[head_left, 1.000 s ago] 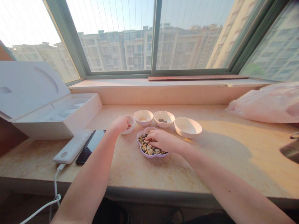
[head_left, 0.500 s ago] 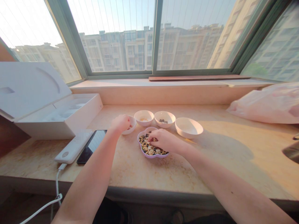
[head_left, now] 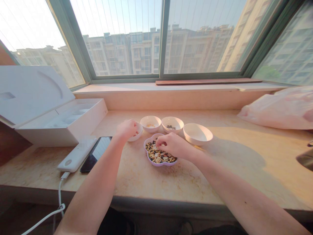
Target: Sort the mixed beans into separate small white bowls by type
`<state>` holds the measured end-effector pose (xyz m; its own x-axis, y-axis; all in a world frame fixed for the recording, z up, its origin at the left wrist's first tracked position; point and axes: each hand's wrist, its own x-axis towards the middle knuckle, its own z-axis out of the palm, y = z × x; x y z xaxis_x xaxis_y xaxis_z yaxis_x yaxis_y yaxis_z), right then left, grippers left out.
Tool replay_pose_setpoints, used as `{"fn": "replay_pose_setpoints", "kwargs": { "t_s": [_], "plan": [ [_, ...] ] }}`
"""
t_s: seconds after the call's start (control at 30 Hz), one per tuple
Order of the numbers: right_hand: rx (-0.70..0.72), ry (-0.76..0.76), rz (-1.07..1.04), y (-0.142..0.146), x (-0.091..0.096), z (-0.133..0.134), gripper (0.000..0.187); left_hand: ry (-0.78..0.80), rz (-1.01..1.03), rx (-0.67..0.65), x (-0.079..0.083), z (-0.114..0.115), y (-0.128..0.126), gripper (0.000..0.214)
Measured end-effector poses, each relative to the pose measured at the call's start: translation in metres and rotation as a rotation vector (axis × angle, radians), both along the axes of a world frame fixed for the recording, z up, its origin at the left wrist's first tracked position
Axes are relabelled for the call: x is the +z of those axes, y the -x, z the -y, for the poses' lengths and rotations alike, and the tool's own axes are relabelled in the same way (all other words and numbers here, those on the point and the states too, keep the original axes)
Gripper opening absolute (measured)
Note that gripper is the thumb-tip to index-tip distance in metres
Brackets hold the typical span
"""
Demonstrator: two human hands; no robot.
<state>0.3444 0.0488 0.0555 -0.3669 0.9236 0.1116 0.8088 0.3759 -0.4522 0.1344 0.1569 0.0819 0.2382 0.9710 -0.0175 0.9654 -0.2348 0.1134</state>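
My left hand (head_left: 126,129) is closed over the leftmost white bowl (head_left: 135,137), its fingertips inside the rim by some pinkish pieces; what it pinches, if anything, is hidden. A purple scalloped bowl (head_left: 160,164) holds mixed black, yellow and pale beans (head_left: 158,156). Above these beans, my right hand (head_left: 174,146) has its thumb and fingertips drawn together; anything between them is too small to name. Behind stand a white bowl (head_left: 151,129) with a few yellowish bits, another bowl (head_left: 172,131) with dark beans, and a wider white bowl (head_left: 198,138) with nothing visible inside.
Left of my arm lie a black phone (head_left: 94,155) and a white power bank (head_left: 75,156) with a cable (head_left: 60,192). An open white box (head_left: 85,125) stands behind them. A plastic bag (head_left: 281,109) rests at the right, near the window wall.
My right hand has risen slightly from the beans, with its fingertips drawn closer together. My left hand stays almost where it was, at the leftmost bowl.
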Motion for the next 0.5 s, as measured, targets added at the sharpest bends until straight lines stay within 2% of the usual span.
{"fn": "replay_pose_setpoints", "kwargs": {
  "t_s": [0.1, 0.23, 0.37, 0.5],
  "plan": [
    [-0.037, 0.013, -0.04, -0.002, 0.0, -0.002, 0.014, -0.083, 0.084, -0.11, -0.001, 0.001, -0.003, 0.03],
    [-0.138, 0.022, -0.216, -0.009, 0.002, -0.005, 0.026, -0.198, 0.342, -0.398, -0.004, 0.009, -0.016, 0.029],
    [-0.185, 0.14, -0.541, -0.019, 0.0, -0.01, 0.046, -0.122, 0.622, -0.673, -0.008, 0.023, -0.034, 0.022],
    [-0.165, 0.213, -0.762, -0.025, -0.005, -0.017, 0.053, -0.082, 0.776, -0.759, -0.016, 0.03, -0.047, 0.017]
  ]
}}
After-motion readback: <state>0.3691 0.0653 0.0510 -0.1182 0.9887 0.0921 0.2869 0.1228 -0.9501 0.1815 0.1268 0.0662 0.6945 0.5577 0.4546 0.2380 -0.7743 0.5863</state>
